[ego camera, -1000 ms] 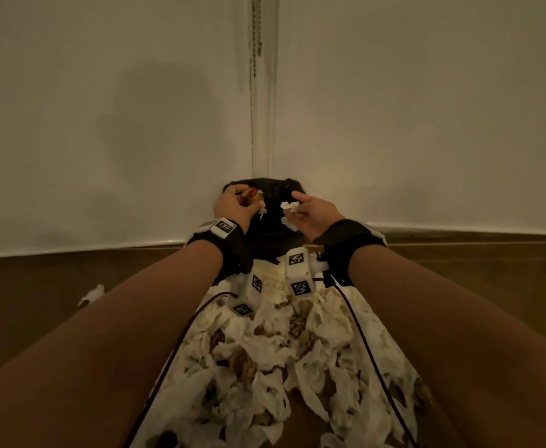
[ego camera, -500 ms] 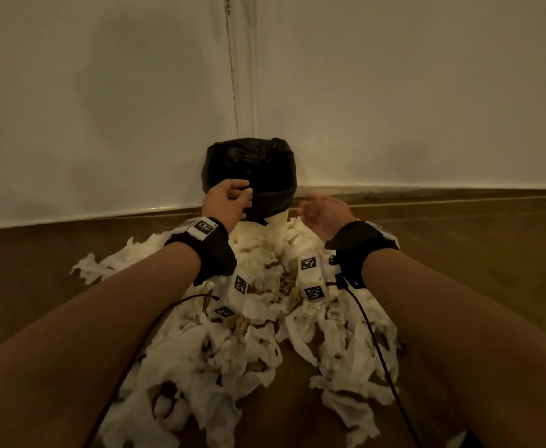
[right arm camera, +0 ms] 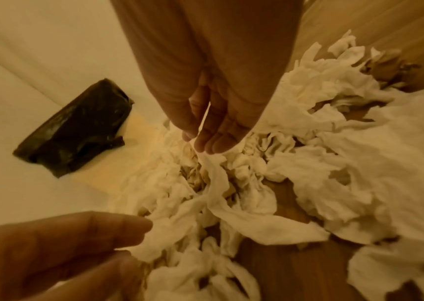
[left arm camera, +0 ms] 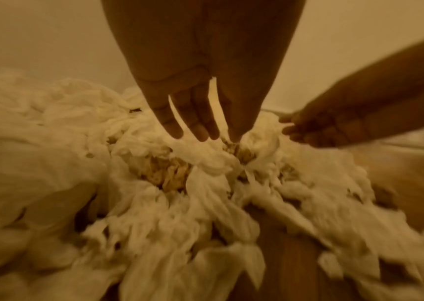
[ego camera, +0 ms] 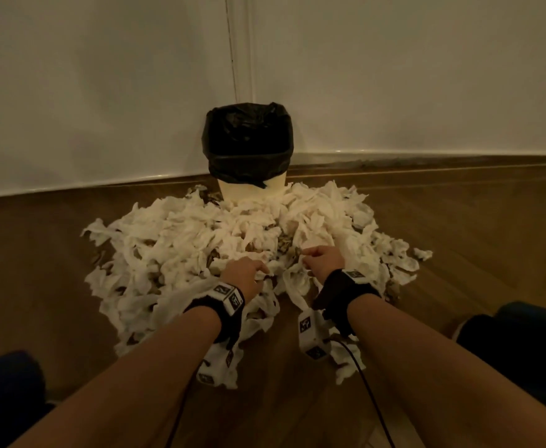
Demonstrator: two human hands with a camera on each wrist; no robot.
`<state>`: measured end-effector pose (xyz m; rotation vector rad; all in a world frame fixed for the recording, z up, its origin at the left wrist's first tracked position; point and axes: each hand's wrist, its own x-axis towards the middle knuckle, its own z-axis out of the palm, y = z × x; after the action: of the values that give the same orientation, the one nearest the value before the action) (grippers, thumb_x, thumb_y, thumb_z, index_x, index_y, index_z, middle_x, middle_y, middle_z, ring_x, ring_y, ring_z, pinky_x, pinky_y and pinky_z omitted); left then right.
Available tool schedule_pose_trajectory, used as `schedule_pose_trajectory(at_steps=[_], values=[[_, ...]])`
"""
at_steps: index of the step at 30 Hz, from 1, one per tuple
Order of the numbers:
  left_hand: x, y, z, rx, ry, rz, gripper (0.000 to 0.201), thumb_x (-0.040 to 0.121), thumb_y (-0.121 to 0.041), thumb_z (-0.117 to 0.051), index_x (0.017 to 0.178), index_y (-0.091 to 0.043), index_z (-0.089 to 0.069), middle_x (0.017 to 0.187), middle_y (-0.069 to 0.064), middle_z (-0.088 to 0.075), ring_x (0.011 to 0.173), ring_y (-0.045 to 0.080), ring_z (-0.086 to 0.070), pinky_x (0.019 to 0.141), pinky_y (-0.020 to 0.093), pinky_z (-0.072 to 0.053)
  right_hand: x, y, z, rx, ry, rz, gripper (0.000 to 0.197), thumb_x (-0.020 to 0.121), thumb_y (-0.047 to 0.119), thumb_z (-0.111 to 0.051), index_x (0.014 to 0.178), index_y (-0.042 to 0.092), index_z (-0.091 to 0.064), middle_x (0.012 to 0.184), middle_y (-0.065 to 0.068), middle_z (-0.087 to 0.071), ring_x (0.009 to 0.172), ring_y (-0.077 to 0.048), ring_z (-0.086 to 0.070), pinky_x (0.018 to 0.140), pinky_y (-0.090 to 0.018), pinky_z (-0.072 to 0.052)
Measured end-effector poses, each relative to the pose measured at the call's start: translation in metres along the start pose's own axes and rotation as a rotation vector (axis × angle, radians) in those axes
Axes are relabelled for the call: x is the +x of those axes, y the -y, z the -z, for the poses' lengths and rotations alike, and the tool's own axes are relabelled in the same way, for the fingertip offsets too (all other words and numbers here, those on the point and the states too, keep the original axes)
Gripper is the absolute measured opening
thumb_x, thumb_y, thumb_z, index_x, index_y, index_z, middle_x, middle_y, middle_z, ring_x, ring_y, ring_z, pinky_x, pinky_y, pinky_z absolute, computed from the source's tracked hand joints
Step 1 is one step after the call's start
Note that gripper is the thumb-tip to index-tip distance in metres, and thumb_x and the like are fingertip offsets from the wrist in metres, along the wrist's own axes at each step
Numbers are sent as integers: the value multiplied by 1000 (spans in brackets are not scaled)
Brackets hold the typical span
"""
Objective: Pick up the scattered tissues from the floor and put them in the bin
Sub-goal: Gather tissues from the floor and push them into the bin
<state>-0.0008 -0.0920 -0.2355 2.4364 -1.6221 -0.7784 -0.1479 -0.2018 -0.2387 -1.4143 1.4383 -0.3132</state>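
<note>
Tissues (ego camera: 207,240) ring the black-lined bin (ego camera: 250,147); left hand (ego camera: 244,271) slack, right hand (ego camera: 321,260) pinching one.

Corner of two pale walls (ego camera: 87,92) is seen, joined at a vertical trim strip (ego camera: 242,43). Brown wood floor (ego camera: 475,227) is laid below the walls. Dim warm light throughout.

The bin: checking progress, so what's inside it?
The bin shows only its black liner bunched over the top. The inside is hidden; any tissues in it can't be seen. The tissue pile lies in front.
</note>
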Motion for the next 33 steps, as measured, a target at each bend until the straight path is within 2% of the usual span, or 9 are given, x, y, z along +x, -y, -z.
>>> schedule_pose_trajectory(at_steps=[2,4,9,13,17,21,26,31,33], values=[[-3,2,-15,221,77,-18,40,88,-37,-57,127,-34,-48,134,0,-45,123,24,-44,100,39,-39,-2,-1,-2,-197,-43,96,22,91,10,-53,106,10,-69,104,-10,-67,91,-25,-62,71,-27,-47],[-4,4,-27,287,110,-29,47,87,-39,-58,131,-36,-42,138,0,-37,128,27,-35,102,44,-36,-4,2,-4,-360,-50,206,23,92,11,-49,107,12,-67,113,-10,-63,97,-26,-59,73,-25,-43],[-3,3,-47,345,158,-17,61,90,-31,-55,143,-29,-26,147,7,-27,135,31,-25,105,44,-36,-2,5,-10,-745,13,424,31,93,10,-45,122,14,-53,129,-7,-43,117,-29,-43,95,-42,-43],[0,3,-55,412,267,-13,77,86,-32,-60,147,-24,-13,137,12,-40,125,33,-43,95,43,-44,5,13,-17,-886,36,498,35,95,11,-40,129,15,-48,136,-6,-38,121,-29,-36,92,-40,-44],[3,1,-50,449,309,-63,41,91,-17,-54,129,-10,-45,127,13,-48,112,30,-54,92,38,-48,25,25,-26,-988,165,456,40,94,8,-41,133,13,-45,146,-7,-30,129,-33,-34,101,-45,-41],[10,4,-40,227,122,-96,27,93,-11,-45,120,-9,-49,125,14,-45,109,30,-52,90,35,-47,48,35,-39,-1076,165,416,38,93,10,-46,131,11,-45,142,-12,-30,119,-36,-46,95,-44,-46],[11,19,-29,58,-1,-77,28,97,-12,-37,122,-16,-47,119,9,-57,105,26,-56,79,30,-42,71,30,-56,-1117,185,310,51,94,20,-48,142,16,-33,151,-14,-16,129,-40,-37,102,-46,-41],[1,30,-31,-28,-15,-78,40,96,-9,-36,133,-20,-47,142,10,-39,128,27,-41,100,29,-37,76,19,-58,-1157,215,283,52,95,30,-45,145,23,-30,150,-14,-21,132,-43,-31,108,-48,-34],[-1,31,-30,-47,-5,-50,38,97,-10,-37,132,-17,-49,144,9,-36,130,26,-38,103,30,-35,75,20,-56,-1146,202,293,46,96,29,-45,140,18,-40,146,-14,-32,129,-39,-38,106,-45,-37]])
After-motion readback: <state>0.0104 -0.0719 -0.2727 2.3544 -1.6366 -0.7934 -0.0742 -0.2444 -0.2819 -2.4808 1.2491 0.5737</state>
